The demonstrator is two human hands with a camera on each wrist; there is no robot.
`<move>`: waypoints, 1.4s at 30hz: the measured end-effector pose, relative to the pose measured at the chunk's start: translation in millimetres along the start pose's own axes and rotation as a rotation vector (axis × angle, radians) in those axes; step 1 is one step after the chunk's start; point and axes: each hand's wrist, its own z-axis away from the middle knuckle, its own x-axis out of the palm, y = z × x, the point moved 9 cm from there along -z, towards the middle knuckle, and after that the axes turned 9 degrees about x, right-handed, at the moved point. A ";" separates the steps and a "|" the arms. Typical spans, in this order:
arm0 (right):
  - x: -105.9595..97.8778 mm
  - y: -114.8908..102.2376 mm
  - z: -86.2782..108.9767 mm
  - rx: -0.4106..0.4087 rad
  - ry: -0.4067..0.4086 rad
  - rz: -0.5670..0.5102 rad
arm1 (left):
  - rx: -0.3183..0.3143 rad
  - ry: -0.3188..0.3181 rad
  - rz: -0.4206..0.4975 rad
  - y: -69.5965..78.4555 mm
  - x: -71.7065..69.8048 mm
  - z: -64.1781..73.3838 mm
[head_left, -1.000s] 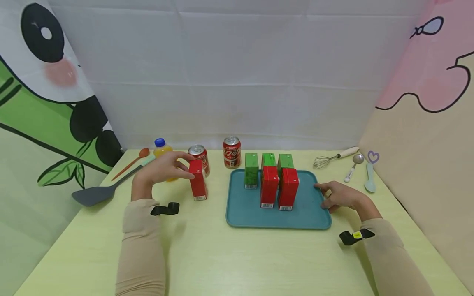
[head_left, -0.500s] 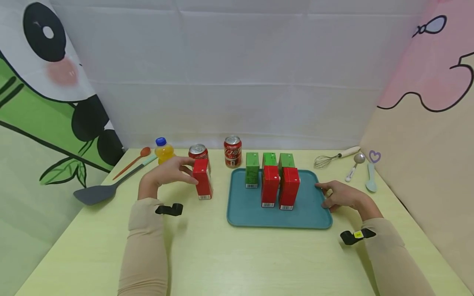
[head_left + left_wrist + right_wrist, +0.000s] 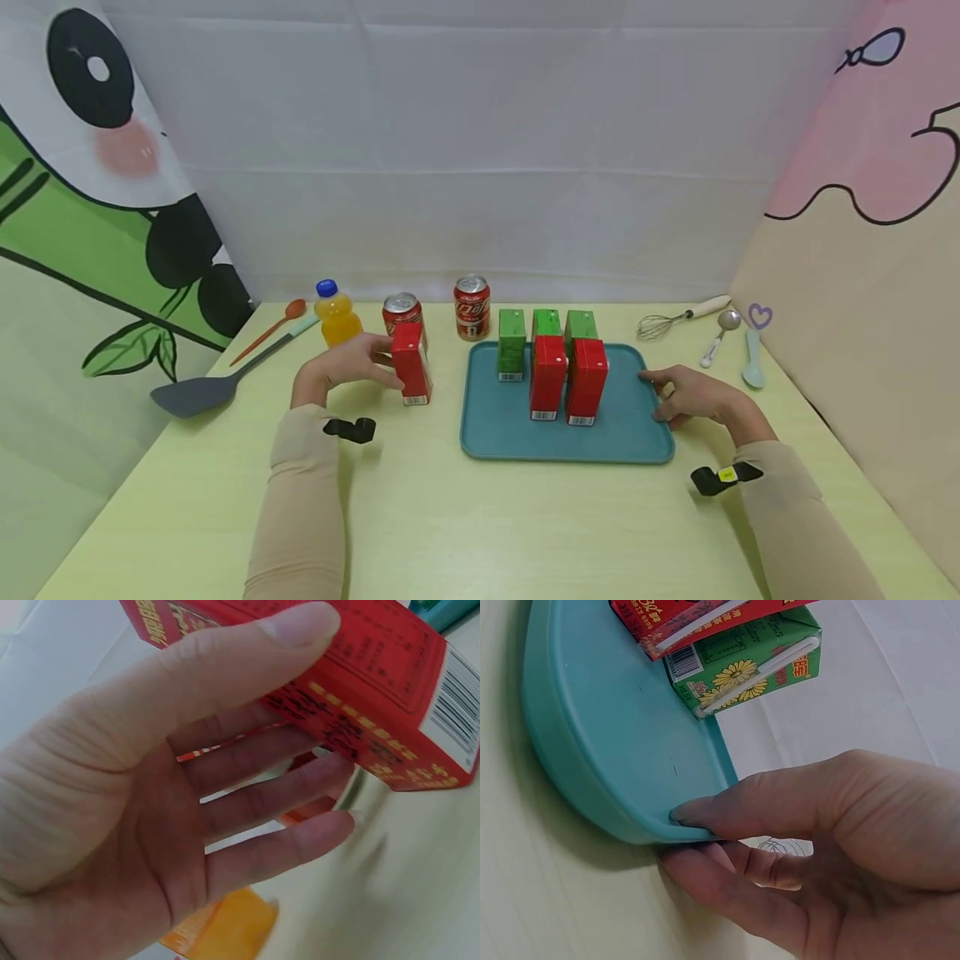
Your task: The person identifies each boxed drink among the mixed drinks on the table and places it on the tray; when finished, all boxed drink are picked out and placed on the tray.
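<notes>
My left hand [image 3: 352, 364] holds a red drink carton [image 3: 412, 364] upright, left of the tray. In the left wrist view the thumb lies along the printed face of this carton [image 3: 375, 682], while the other fingers reach behind its side. At the right edge of a teal tray [image 3: 487, 433], my right hand [image 3: 693, 393] pinches the rim; the right wrist view puts the thumb [image 3: 697, 812] inside it and fingers underneath. Two red cartons [image 3: 548, 379] stand on the tray in front of several green drink cartons [image 3: 512, 343], one green carton showing a straw.
Behind the left hand stand an orange drink bottle [image 3: 337, 317] and two red soda cans [image 3: 472, 308]. Farther left lie a grey spatula [image 3: 197, 395] and an orange spoon [image 3: 270, 331]. To the right are a whisk [image 3: 678, 318], a metal measuring spoon [image 3: 720, 336] and a pale green spoon [image 3: 753, 360].
The left hand and its red carton have shifted slightly right, toward the tray, and the hand sits lower against the carton. The right hand stays at the tray rim.
</notes>
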 end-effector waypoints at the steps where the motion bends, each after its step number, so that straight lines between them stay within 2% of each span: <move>1: -0.5 0.2 0.1 -0.001 0.001 -0.001 | 0.001 0.004 0.012 -2.3 0.6 -1.2; 7: -1.0 -0.2 0.6 -0.008 -0.001 -0.003 | 0.002 0.025 0.055 -12.7 4.3 -3.1; 12: 0.2 -0.3 0.6 -0.006 -0.005 -0.006 | 0.023 0.038 0.113 -15.7 7.3 -1.7; 21: 0.4 0.2 0.2 -0.002 -0.004 -0.007 | 0.083 0.061 0.282 -22.9 11.1 0.3; 30: -0.5 -1.4 1.4 -0.009 -0.005 -0.015 | 0.112 0.079 0.351 -26.5 10.6 -2.0; 38: -0.3 -1.6 1.7 -0.003 -0.003 -0.008 | 0.145 0.059 0.415 -30.1 14.7 -2.7; 42: -0.2 -1.1 1.2 -0.002 -0.001 -0.011 | 0.152 0.061 0.419 -30.6 14.4 -3.1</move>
